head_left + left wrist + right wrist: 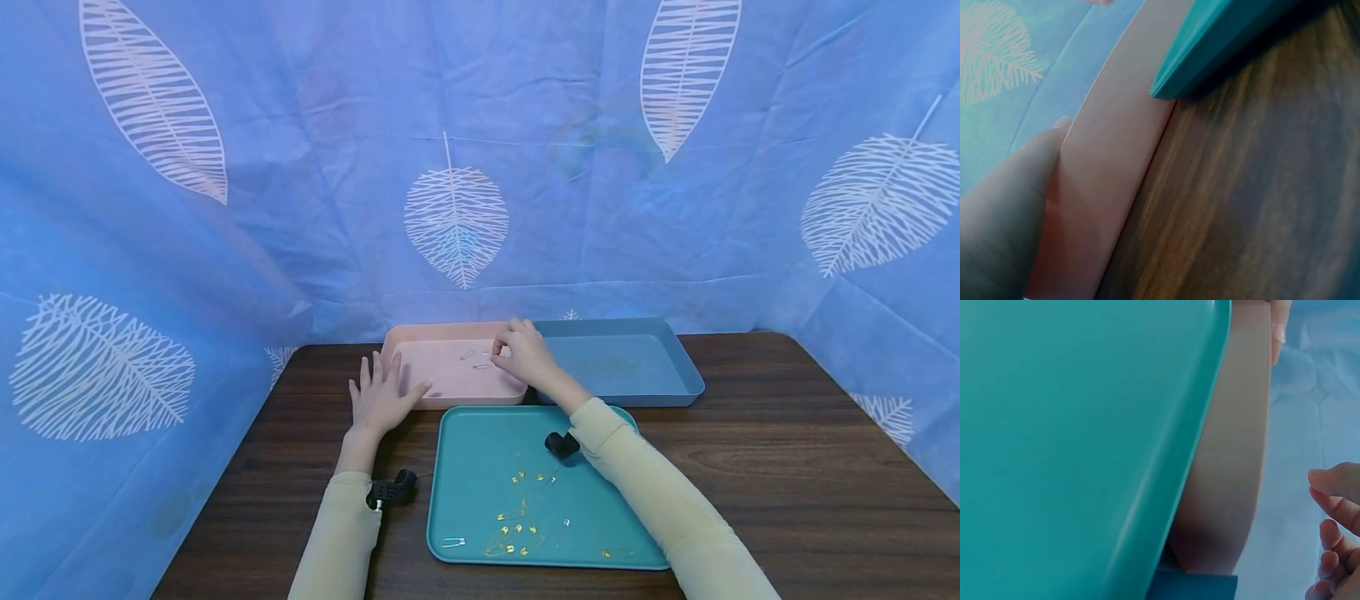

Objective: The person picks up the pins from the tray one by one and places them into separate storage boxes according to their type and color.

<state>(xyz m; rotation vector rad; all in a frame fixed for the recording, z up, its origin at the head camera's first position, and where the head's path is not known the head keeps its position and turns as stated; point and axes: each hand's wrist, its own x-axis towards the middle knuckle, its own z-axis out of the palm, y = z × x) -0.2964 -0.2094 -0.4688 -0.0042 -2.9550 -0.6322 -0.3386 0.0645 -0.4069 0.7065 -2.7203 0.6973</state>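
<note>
- Left hand (381, 398): lies flat on the table (780, 467), fingers straight and slightly spread, grasping nothing. Its thumb side touches the front left corner of the pink tray (450, 392). The left wrist view confirms skin against the pink tray's outer wall (1107, 187).
- Right hand (522, 350): held over the right end of the pink tray, fingers bent and bunched together at the tips. Whether the tips pinch anything cannot be told; nothing is visible between them. In the right wrist view the fingertips (1335, 500) appear curled, with no object seen.
- Pink tray: stands at the back of the table, left of centre. Two or three silver safety pins (472, 358) lie inside it, just left of the right hand's fingertips.
- Blue tray (675, 367): stands directly right of the pink tray, its left side next to the pink tray's right side. The right hand and wrist overlap its near left corner.
- Green tray (465, 467): sits in front of the two others, nearest the person. It carries a scatter of gold safety pins (517, 533) towards its front, with a few silver ones among them, including one at the front left (452, 542).
- Both forearms wear pale yellow sleeves (660, 500); a small black device (392, 489) is strapped at each wrist.
- A blue cloth with white leaf prints (456, 221) encloses the table at the back and sides.
</note>
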